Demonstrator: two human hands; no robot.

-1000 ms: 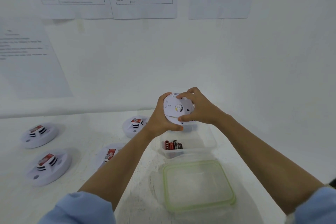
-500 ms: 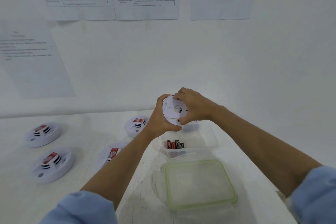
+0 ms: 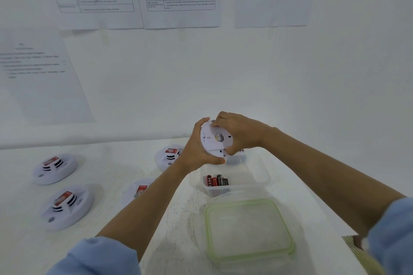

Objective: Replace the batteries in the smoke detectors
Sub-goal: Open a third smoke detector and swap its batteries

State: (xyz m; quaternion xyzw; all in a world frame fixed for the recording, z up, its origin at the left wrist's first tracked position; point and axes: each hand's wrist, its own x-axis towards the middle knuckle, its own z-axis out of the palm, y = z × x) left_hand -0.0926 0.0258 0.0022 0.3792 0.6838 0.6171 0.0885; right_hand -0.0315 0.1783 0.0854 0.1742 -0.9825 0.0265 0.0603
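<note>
A white smoke detector point(image 3: 214, 138) is held above the tabletop point(image 3: 107, 163), flat back toward the camera. The left hand point(image 3: 196, 152) cups its left edge, fingers curled round the rim; the right hand point(image 3: 239, 134) grips its right side. Just below, a clear container point(image 3: 257, 176) holds batteries point(image 3: 215, 180), its green-rimmed lid point(image 3: 248, 230) nearer.

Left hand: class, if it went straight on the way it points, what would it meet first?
The left hand grips the detector; past that, probably the right hand, though depth is unclear.
</note>
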